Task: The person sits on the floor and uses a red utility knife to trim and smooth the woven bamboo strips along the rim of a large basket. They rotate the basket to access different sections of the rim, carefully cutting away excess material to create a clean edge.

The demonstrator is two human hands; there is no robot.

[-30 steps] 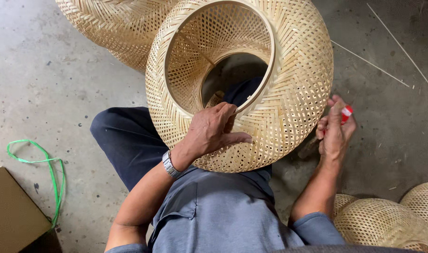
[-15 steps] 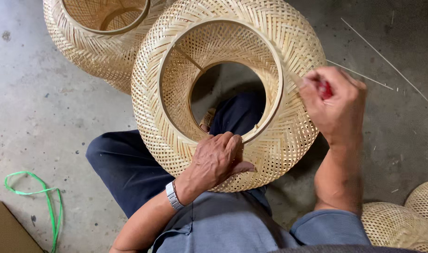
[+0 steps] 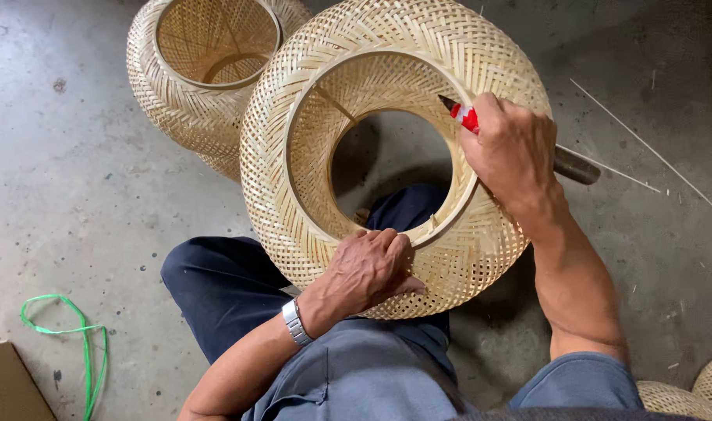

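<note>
A round woven bamboo basket point(image 3: 294, 148) with a wide ring opening rests on my lap, tilted up toward me. My left hand point(image 3: 365, 271) grips its near rim, fingers curled over the inner ring. My right hand point(image 3: 512, 152) is closed on a tool with a red band and dark tip point(image 3: 464, 117), its point touching the inner ring at the upper right; a dark handle end point(image 3: 577, 166) sticks out behind the hand.
A second woven basket point(image 3: 186, 86) stands on the concrete floor at the upper left, touching the first. A green plastic strap point(image 3: 75, 343) and a cardboard corner point(image 3: 9, 386) lie lower left. Thin bamboo strips point(image 3: 644, 148) lie at right, more baskets point(image 3: 683, 398) lower right.
My right hand rose from the basket's lower right side to the ring's upper right edge, bringing the tool tip onto it. The basket tilted more upright; my left hand kept its grip.
</note>
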